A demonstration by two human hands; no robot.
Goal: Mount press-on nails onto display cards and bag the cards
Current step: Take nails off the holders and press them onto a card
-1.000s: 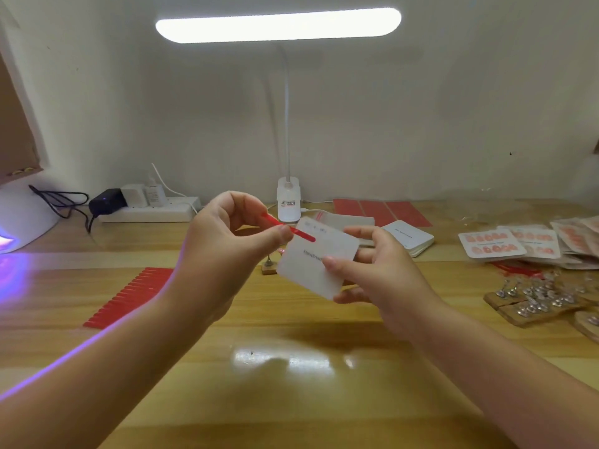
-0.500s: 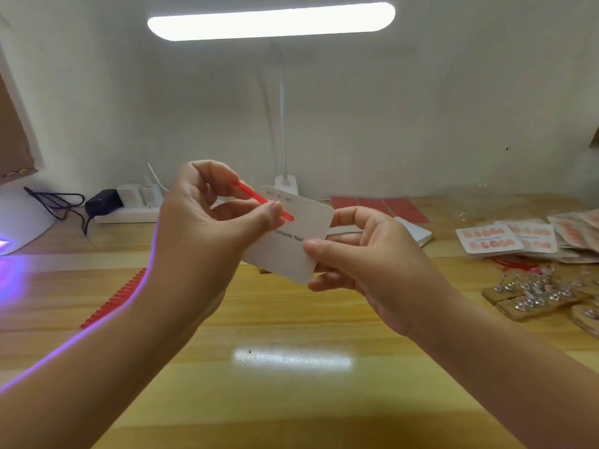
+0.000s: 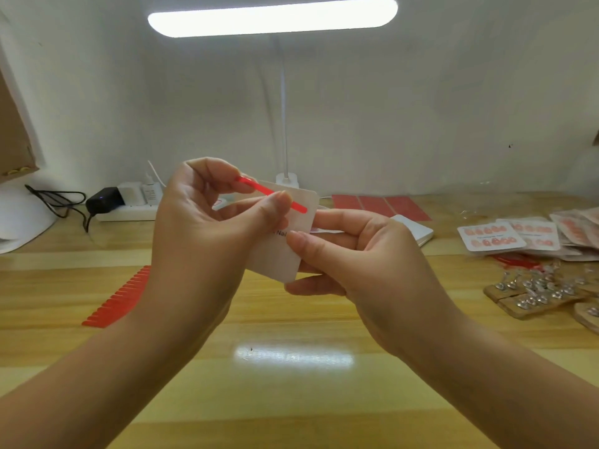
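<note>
Your left hand (image 3: 201, 228) pinches a thin red strip (image 3: 271, 194) between thumb and fingertips, and your right hand (image 3: 363, 264) grips the white card (image 3: 285, 254) by its right edge, thumb on the face and fingers curled behind it. Compared with a second ago, you have lifted both hands off the level of the table (image 3: 291, 400) and drawn them closer to your face, so they fill more of the view. The strip, which then poked out just past the card's top left corner, now lies slanted across the card's upper part, its free end near the top right corner; whether it touches the card I cannot tell. Your left thumb has slid over the printed line, hiding most of the lettering. Around you little has changed: the row of red strips (image 3: 120, 298) lies on the left, the finished cards (image 3: 492, 236) sit in a loose pile at far right, with the wooden holders (image 3: 538, 294) in front of them, and the lamp (image 3: 272, 16) glows overhead, its base near the power strip (image 3: 129, 207).
</note>
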